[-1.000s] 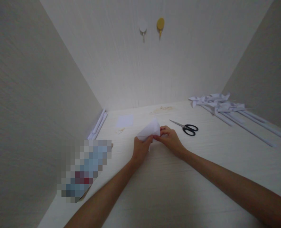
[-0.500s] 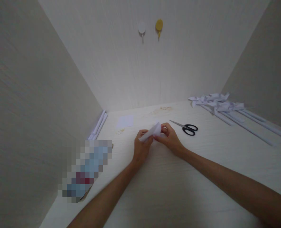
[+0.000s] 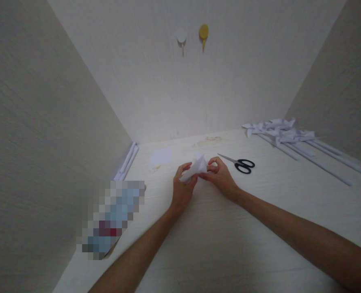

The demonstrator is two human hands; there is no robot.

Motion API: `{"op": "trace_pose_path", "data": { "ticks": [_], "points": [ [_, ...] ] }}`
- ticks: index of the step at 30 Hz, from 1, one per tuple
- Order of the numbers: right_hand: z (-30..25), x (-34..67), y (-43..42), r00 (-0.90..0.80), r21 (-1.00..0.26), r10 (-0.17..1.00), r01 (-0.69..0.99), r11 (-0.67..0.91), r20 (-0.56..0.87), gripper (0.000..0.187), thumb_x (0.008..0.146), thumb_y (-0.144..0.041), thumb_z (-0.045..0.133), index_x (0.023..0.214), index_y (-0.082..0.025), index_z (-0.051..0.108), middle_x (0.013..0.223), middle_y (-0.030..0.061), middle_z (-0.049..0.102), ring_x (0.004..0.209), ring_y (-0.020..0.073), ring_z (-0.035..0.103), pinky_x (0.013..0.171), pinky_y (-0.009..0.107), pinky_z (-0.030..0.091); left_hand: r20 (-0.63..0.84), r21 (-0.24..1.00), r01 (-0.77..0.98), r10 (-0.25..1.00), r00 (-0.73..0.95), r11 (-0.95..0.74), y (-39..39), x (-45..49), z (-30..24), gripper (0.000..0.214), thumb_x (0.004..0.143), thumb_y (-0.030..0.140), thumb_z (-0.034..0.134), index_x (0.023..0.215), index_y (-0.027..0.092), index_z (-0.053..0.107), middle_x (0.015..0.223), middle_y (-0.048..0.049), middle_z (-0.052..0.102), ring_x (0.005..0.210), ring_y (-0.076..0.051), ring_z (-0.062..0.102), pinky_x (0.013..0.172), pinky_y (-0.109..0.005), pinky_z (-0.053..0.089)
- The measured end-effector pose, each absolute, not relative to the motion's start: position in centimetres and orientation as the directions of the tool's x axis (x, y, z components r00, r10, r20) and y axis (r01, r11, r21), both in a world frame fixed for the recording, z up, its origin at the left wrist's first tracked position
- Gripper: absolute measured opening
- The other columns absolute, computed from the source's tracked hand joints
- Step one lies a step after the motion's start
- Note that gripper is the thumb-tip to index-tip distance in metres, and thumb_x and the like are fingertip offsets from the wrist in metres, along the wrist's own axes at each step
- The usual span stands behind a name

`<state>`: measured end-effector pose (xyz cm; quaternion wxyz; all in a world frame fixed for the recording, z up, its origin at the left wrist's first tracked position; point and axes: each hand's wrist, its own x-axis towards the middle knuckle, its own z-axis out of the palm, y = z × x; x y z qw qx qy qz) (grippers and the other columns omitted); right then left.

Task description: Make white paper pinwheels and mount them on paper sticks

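Observation:
A white sheet of paper (image 3: 200,164), partly folded, is held between my two hands over the middle of the table. My left hand (image 3: 183,183) pinches its left side, thumb in front and fingers behind. The fingers of my right hand (image 3: 221,177) grip its right side near the lower edge. Scissors (image 3: 240,163) with black handles lie just right of my right hand, blades pointing left. A flat white paper square (image 3: 161,156) rests beyond my left hand, with a few thin yellowish rubber bands (image 3: 155,168) close by.
Paper pinwheel-like shapes on rolled paper sticks (image 3: 285,134) are heaped at the back right. More paper rolls (image 3: 127,160) lean along the left wall. A blurred-out item (image 3: 113,219) lies at the left. Two hooks, one yellow (image 3: 203,31), hang on the back wall.
A corner of the paper now bends into a raised fold between the hands. Both hands have stayed in nearly the same place, with slight finger shifts.

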<state>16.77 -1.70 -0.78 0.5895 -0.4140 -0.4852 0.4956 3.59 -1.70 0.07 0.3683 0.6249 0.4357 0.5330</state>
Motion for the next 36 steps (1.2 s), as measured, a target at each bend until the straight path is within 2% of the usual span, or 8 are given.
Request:
{"op": "trace_pose_path", "data": {
  "ticks": [6,10,13,18,26,29,33,36],
  "points": [
    [-0.6,17.7,-1.4,-0.011,-0.987,0.994,-0.122,0.108,0.111,0.046,0.051,-0.025,0.07,0.079,-0.022,0.034,0.061,-0.0055,0.058,0.054,0.0134,0.058,0.048,0.023,0.042,0.135,0.982,0.128,0.989,0.056,-0.141,-1.3,3.6,0.0,0.026,0.06,0.029,0.062,0.078,0.011,0.062,0.079,-0.0084,0.064,0.075,-0.021,0.057,0.069,-0.033,0.044],
    [-0.7,18.8,-1.0,-0.114,-0.995,0.989,-0.041,0.087,0.091,0.045,0.052,-0.021,0.069,0.082,-0.022,0.036,0.063,-0.0046,0.059,0.052,0.0129,0.057,0.045,0.022,0.042,0.082,0.98,-0.193,0.975,0.206,-0.041,-0.7,2.7,0.1,0.045,0.058,0.028,0.06,0.1,0.012,0.056,0.084,-0.006,0.063,0.071,-0.017,0.056,0.062,-0.027,0.042],
    [-0.7,19.5,-0.7,-0.21,-0.996,0.974,0.018,0.086,0.081,0.044,0.053,-0.018,0.068,0.084,-0.022,0.037,0.064,-0.0038,0.06,0.052,0.013,0.057,0.044,0.022,0.042,0.012,0.953,-0.292,0.957,0.291,0.077,-0.2,1.9,0.5,0.055,0.059,0.03,0.057,0.11,0.012,0.048,0.074,-0.0037,0.061,0.059,-0.013,0.053,0.051,-0.022,0.038],
    [-0.1,20.0,-0.6,-0.334,-0.993,0.939,0.049,0.107,0.085,0.046,0.053,-0.017,0.068,0.087,-0.022,0.038,0.069,-0.0021,0.061,0.056,0.0142,0.058,0.046,0.024,0.044,-0.098,0.972,-0.164,0.925,0.368,0.168,-0.2,1.8,0.8,0.068,0.052,0.021,0.062,0.116,0.014,0.039,0.068,-0.001,0.06,0.053,-0.012,0.053,0.049,-0.022,0.038],
    [0.5,19.5,-1.3,-0.376,-0.984,0.923,0.115,0.138,0.085,0.044,0.055,-0.016,0.066,0.089,-0.021,0.038,0.069,-0.002,0.061,0.059,0.0143,0.059,0.049,0.024,0.045,0.013,0.985,0.165,0.965,0.264,-0.058,-0.6,2.7,0.1,0.066,0.048,0.016,0.07,0.109,0.012,0.045,0.077,-0.0054,0.062,0.064,-0.016,0.057,0.055,-0.025,0.045],
    [0.5,19.8,-1.1,-0.394,-0.98,0.912,0.106,0.17,0.116,0.05,0.055,-0.015,0.066,0.097,-0.021,0.039,0.068,-0.0022,0.061,0.059,0.0138,0.059,0.048,0.023,0.045,0.031,0.983,0.169,0.966,0.258,-0.077,-0.5,2.6,-0.3,0.063,0.05,0.018,0.069,0.108,0.012,0.046,0.077,-0.0057,0.062,0.065,-0.016,0.058,0.056,-0.026,0.046],
    [1.1,21.6,-0.5,-0.516,-0.982,0.849,0.074,0.174,0.111,0.071,0.052,-0.014,0.068,0.116,-0.023,0.037,0.077,-0.0004,0.063,0.07,0.0153,0.06,0.058,0.027,0.048,0.026,0.987,0.143,0.963,0.269,-0.067,-0.2,2.4,-0.6,0.063,0.05,0.018,0.07,0.108,0.014,0.046,0.078,-0.0053,0.062,0.066,-0.017,0.059,0.057,-0.027,0.047],
    [1.5,23.5,0.0,-0.577,-0.984,0.812,0.075,0.158,0.087,0.058,0.048,-0.013,0.069,0.104,-0.02,0.054,0.084,0.0023,0.064,0.08,0.0168,0.059,0.064,0.028,0.048,-0.009,0.992,0.124,0.961,0.277,-0.026,-0.1,2.4,-0.6,0.065,0.048,0.016,0.071,0.109,0.014,0.046,0.08,-0.0062,0.063,0.066,-0.017,0.059,0.057,-0.028,0.047]
  ]
}}
